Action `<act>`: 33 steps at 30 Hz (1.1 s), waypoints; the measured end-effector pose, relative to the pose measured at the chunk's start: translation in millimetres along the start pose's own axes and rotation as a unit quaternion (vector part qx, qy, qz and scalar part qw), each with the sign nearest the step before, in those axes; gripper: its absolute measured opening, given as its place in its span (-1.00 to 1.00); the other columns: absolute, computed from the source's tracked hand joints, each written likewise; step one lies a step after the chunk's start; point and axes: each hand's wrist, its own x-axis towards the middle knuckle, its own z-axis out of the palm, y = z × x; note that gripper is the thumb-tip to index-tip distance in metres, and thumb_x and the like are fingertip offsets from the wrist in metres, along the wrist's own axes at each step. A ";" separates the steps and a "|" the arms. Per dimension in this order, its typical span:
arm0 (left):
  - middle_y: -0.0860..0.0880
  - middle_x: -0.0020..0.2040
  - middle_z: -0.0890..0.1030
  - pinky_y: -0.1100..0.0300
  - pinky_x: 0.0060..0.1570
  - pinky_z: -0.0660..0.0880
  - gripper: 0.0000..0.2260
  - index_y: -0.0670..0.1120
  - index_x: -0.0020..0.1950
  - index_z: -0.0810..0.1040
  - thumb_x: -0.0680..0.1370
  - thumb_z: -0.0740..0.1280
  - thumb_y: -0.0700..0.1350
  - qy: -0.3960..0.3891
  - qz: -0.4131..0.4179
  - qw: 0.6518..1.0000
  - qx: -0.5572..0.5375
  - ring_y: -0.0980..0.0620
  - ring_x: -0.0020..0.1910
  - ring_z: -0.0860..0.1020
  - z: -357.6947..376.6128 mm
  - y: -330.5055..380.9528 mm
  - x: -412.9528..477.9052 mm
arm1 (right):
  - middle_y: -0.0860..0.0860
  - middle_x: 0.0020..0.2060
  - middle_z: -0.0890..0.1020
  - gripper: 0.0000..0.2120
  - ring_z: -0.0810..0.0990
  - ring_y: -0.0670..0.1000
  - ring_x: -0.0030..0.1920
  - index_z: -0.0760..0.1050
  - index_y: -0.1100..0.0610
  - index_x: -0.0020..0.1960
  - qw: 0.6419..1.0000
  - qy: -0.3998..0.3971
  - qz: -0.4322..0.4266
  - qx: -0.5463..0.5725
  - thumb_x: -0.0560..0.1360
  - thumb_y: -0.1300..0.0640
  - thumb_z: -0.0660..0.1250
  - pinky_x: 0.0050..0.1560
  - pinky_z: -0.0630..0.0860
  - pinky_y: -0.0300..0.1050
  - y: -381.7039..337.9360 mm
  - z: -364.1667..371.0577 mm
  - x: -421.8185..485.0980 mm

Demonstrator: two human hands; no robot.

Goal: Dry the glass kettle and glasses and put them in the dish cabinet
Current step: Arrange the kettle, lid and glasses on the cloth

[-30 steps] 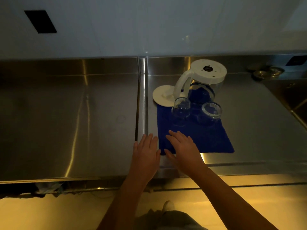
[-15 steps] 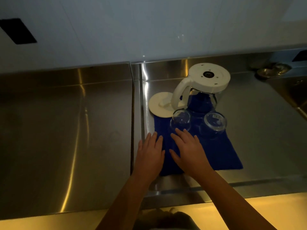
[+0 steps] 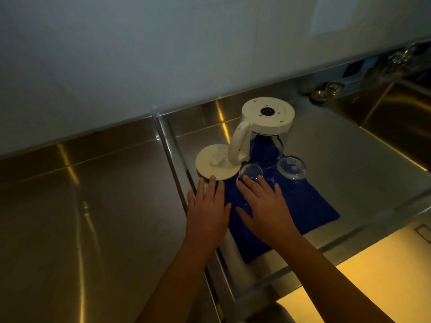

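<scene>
A glass kettle (image 3: 268, 134) with a white base and handle stands upside down on a blue cloth (image 3: 310, 206). Its round white lid (image 3: 214, 165) lies to its left. Two glasses sit upside down in front of the kettle: a left glass (image 3: 250, 172) and a right glass (image 3: 292, 167). My left hand (image 3: 208, 213) hovers open over the cloth's left edge, fingertips close to the lid. My right hand (image 3: 264, 209) is open with fingers spread, its fingertips at the left glass. Neither hand holds anything.
The cloth lies on a steel counter (image 3: 81, 217) with a raised seam (image 3: 177, 173) left of it. A sink (image 3: 396, 122) is at the far right, with a small metal strainer (image 3: 326, 90) behind it. A pale wall runs along the back.
Both hands have moved forward over the cloth toward the glasses and lid. The view has shifted closer and tilted.
</scene>
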 end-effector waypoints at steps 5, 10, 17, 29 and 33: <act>-0.19 0.11 0.61 -0.25 -0.04 0.47 -0.47 -0.20 0.14 0.58 0.24 0.57 -0.04 -0.002 0.021 1.000 -0.012 -0.23 0.10 0.58 2.7 -4.3 5.9 | 0.11 0.20 0.57 -0.44 0.51 0.24 0.21 0.52 0.14 0.23 0.999 0.024 0.018 -0.019 0.27 0.04 0.54 0.09 0.39 0.34 -8.9 -6.7 -1.1; -0.19 0.11 0.61 -0.24 -0.06 0.49 -0.46 -0.21 0.14 0.59 0.23 0.58 -0.04 -0.016 0.027 0.999 -0.028 -0.22 0.09 0.58 5.9 -3.7 1.7 | 0.12 0.20 0.56 -0.45 0.50 0.25 0.22 0.51 0.15 0.24 0.999 0.037 0.020 -0.018 0.29 0.05 0.53 0.11 0.36 0.35 -10.2 -6.4 -1.6; -0.18 0.12 0.61 -0.22 -0.04 0.48 -0.46 -0.20 0.15 0.58 0.24 0.58 -0.06 -0.016 0.029 0.999 -0.031 -0.21 0.09 0.59 13.9 -4.3 8.5 | 0.08 0.39 0.36 -0.47 0.26 0.19 0.41 0.34 0.10 0.39 0.999 0.026 0.036 0.007 0.46 0.04 0.36 0.35 0.11 0.25 -4.0 -6.7 3.3; -0.17 0.47 0.23 -0.19 0.39 0.04 -0.51 -0.17 0.46 0.23 0.57 0.25 -0.07 -0.079 0.027 0.991 -0.109 -0.20 0.47 0.15 10.9 2.2 23.2 | 0.07 0.42 0.32 -0.47 0.18 0.16 0.45 0.29 0.09 0.42 0.998 0.040 0.030 0.023 0.49 0.03 0.32 0.37 0.08 0.23 6.8 -5.5 13.8; -0.23 0.27 0.50 -0.30 0.14 0.33 -0.50 -0.23 0.28 0.47 0.39 0.48 -0.12 -0.070 0.044 0.992 -0.100 -0.28 0.25 0.45 16.8 -0.6 22.5 | 0.09 0.38 0.38 -0.47 0.27 0.20 0.41 0.35 0.11 0.38 0.999 0.025 0.041 0.008 0.45 0.04 0.37 0.33 0.16 0.27 6.5 -3.1 14.8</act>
